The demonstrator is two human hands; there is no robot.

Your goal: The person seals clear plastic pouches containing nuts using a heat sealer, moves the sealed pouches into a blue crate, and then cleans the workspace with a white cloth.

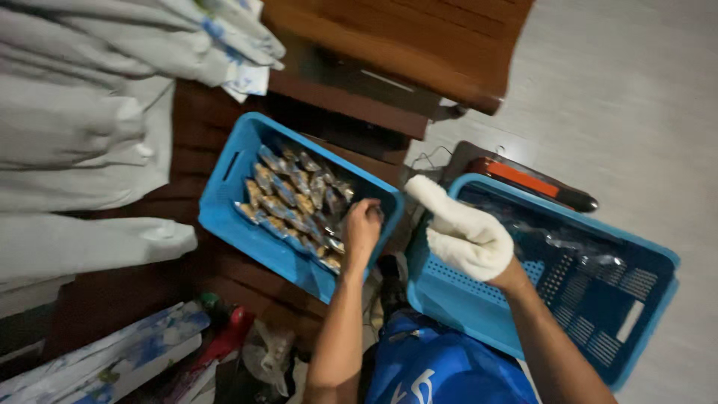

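My left hand reaches into a blue plastic crate and its fingers are curled on a small packet among several shiny wrapped snack packets laid in rows. My right hand wears a white cloth glove and hovers with fingers apart over the near left corner of a second blue crate, which holds a few clear plastic wrappers. The gloved hand holds nothing that I can see.
The first crate rests on a dark wooden surface. Grey cloth lies at left. A wooden seat is at the top, an orange and black tool behind the second crate, and a blue bag by my lap.
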